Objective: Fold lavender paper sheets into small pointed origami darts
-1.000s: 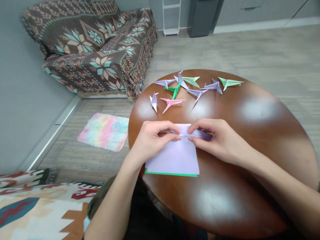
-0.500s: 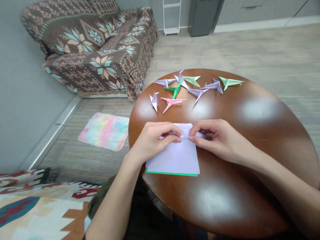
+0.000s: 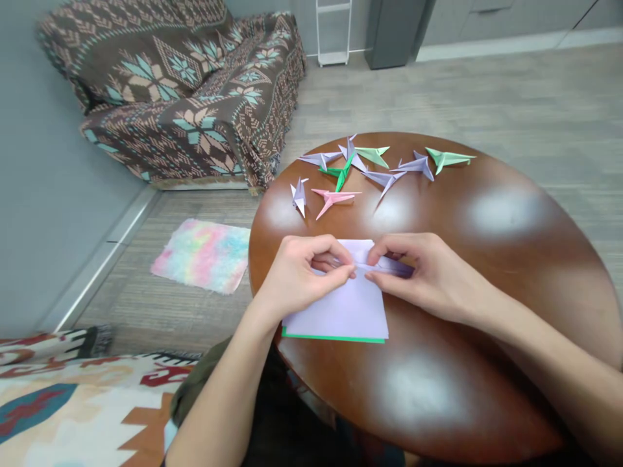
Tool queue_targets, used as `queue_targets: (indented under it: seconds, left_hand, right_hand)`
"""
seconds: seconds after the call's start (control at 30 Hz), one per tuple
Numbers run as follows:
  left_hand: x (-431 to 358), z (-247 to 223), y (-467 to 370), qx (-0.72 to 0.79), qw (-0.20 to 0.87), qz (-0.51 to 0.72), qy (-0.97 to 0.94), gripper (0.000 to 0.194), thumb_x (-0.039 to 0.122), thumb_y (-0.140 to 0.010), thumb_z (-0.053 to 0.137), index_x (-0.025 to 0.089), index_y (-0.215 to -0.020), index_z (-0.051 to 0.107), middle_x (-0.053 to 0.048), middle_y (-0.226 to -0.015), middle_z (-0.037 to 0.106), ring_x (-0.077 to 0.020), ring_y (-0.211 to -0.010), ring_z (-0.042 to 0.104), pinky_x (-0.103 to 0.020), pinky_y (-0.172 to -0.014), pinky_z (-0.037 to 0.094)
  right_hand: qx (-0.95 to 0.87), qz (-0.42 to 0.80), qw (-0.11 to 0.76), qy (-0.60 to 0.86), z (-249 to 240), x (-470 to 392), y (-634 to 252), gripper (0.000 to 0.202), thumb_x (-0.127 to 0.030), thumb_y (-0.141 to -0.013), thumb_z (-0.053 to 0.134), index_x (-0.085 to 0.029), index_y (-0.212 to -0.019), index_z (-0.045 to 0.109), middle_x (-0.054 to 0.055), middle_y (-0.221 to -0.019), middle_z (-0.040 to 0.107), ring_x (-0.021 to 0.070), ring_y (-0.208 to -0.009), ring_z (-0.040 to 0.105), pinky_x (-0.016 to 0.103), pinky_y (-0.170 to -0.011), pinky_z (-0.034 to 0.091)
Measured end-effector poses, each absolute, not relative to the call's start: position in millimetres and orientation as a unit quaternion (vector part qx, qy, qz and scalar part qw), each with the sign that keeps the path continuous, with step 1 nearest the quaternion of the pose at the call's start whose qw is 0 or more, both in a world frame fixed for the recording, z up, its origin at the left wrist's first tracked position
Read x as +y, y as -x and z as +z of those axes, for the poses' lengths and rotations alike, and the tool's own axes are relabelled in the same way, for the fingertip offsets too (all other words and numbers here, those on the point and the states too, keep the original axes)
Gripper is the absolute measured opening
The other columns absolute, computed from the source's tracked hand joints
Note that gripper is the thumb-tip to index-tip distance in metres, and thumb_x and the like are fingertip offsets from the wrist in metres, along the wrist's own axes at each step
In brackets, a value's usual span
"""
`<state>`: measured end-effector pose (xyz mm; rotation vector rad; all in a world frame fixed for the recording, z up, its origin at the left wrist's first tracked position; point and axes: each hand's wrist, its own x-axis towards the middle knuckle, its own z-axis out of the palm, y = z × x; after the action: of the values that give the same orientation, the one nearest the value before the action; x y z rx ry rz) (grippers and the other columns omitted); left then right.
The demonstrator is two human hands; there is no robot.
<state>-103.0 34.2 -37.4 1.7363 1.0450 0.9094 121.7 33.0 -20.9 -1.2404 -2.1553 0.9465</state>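
Note:
Between my hands is a narrow folded piece of lavender origami paper point(image 3: 396, 266), held above a stack of square paper point(image 3: 343, 305). The stack is lavender on top, with a green sheet showing along its near edge. My left hand point(image 3: 309, 269) pinches the folded paper's left end between thumb and forefinger. From the other side my right hand point(image 3: 421, 272) grips it, fingertips near the middle and the pointed right end reaching toward the palm. Fingers cover much of the folded piece, so its exact shape is partly hidden.
Several folded paper cranes in lavender, green and pink, among them a pink crane point(image 3: 335, 200), lie toward the far side of the round brown table point(image 3: 487, 272). A patterned covered sofa point(image 3: 204, 123) and a fluffy pastel mat point(image 3: 204, 256) are beyond its left edge.
My left thumb and fingertips have shifted slightly right along the folded paper. My right fingertips have parted a little, showing more of the folded strip between them.

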Motion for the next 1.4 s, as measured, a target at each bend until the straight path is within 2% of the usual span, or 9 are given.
queue_targets:
  seconds: [0.3,0.4,0.5,0.67,0.77,0.93,1.13,1.3,1.4]
  left_hand:
    - [34,-37,103,0.408,0.478,0.36,-0.689,0.007,0.015,-0.082,0.075,0.016,-0.077,0.07,-0.003,-0.078,0.077,-0.0142,-0.07,0.074,-0.023,-0.068,0.059]
    - [34,-37,101,0.405,0.522,0.396,-0.638,0.014,0.015,-0.08,0.078,0.017,-0.083,0.065,-0.002,-0.079,0.076,-0.0148,-0.07,0.076,-0.022,-0.068,0.06]
    - [36,-37,96,0.404,0.548,0.438,-0.587,0.026,0.017,-0.075,0.084,0.018,-0.089,0.062,0.0,-0.078,0.075,-0.0152,-0.068,0.076,-0.021,-0.064,0.06]
    - [36,-40,81,0.41,0.562,0.496,-0.519,0.038,0.024,-0.071,0.089,0.018,-0.101,0.065,-0.003,-0.085,0.078,-0.0148,-0.069,0.074,-0.02,-0.059,0.058]
    - [35,-44,74,0.408,0.565,0.528,-0.486,0.035,0.024,-0.071,0.089,0.017,-0.098,0.067,-0.003,-0.083,0.079,-0.0117,-0.066,0.071,-0.019,-0.061,0.057]
    - [32,-44,74,0.433,0.533,0.542,-0.484,0.027,0.019,-0.069,0.089,0.016,-0.088,0.07,0.0,-0.072,0.077,-0.0104,-0.061,0.069,-0.018,-0.061,0.053]
    - [35,-42,82,0.429,0.541,0.535,-0.486,0.028,0.018,-0.069,0.089,0.017,-0.092,0.073,-0.003,-0.08,0.08,-0.0149,-0.077,0.076,-0.02,-0.071,0.057]
    - [46,-43,98,0.425,0.51,0.591,-0.458,0.025,0.021,-0.071,0.09,0.018,-0.088,0.073,0.001,-0.074,0.076,-0.0083,-0.064,0.068,-0.016,-0.063,0.054]
    - [48,-41,102,0.428,0.521,0.589,-0.445,0.024,0.024,-0.072,0.089,0.018,-0.09,0.073,0.001,-0.078,0.074,-0.0092,-0.069,0.069,-0.015,-0.06,0.054]
  right_hand:
    - [-0.771,0.398,0.213,0.449,-20,30,-124,0.01,-0.024,-0.088,0.067,-0.019,-0.08,0.071,0.0,-0.068,0.065,0.0134,-0.057,0.047,0.028,-0.053,0.033]
    - [-0.756,0.405,0.253,0.448,-23,31,-124,0.005,-0.025,-0.088,0.07,-0.021,-0.089,0.068,-0.001,-0.073,0.065,0.0139,-0.061,0.049,0.027,-0.055,0.036]
    - [-0.73,0.405,0.316,0.451,-27,32,-122,0.021,-0.024,-0.086,0.075,-0.023,-0.1,0.06,-0.003,-0.077,0.062,0.0145,-0.066,0.053,0.026,-0.058,0.04]
    - [-0.708,0.387,0.366,0.464,-28,31,-121,0.022,-0.024,-0.086,0.076,-0.023,-0.089,0.055,-0.003,-0.078,0.061,0.0126,-0.064,0.051,0.025,-0.057,0.039]
    - [-0.705,0.365,0.381,0.474,-29,29,-118,0.018,-0.024,-0.087,0.076,-0.022,-0.087,0.058,-0.002,-0.078,0.063,0.0131,-0.065,0.054,0.026,-0.06,0.042]
    - [-0.691,0.371,0.405,0.47,-30,26,-115,0.025,-0.023,-0.085,0.079,-0.024,-0.097,0.058,-0.001,-0.083,0.067,0.0157,-0.073,0.063,0.025,-0.061,0.047]
    - [-0.694,0.375,0.397,0.469,-29,26,-118,0.027,-0.022,-0.084,0.079,-0.025,-0.095,0.055,-0.002,-0.082,0.064,0.0151,-0.07,0.062,0.025,-0.058,0.046]
    - [-0.705,0.358,0.387,0.475,-31,28,-118,0.027,-0.018,-0.084,0.077,-0.025,-0.094,0.053,-0.004,-0.08,0.06,0.0138,-0.068,0.059,0.025,-0.058,0.045]
    - [-0.711,0.333,0.398,0.474,-33,28,-117,0.027,-0.017,-0.084,0.076,-0.024,-0.093,0.052,-0.004,-0.081,0.059,0.0132,-0.068,0.057,0.025,-0.061,0.045]
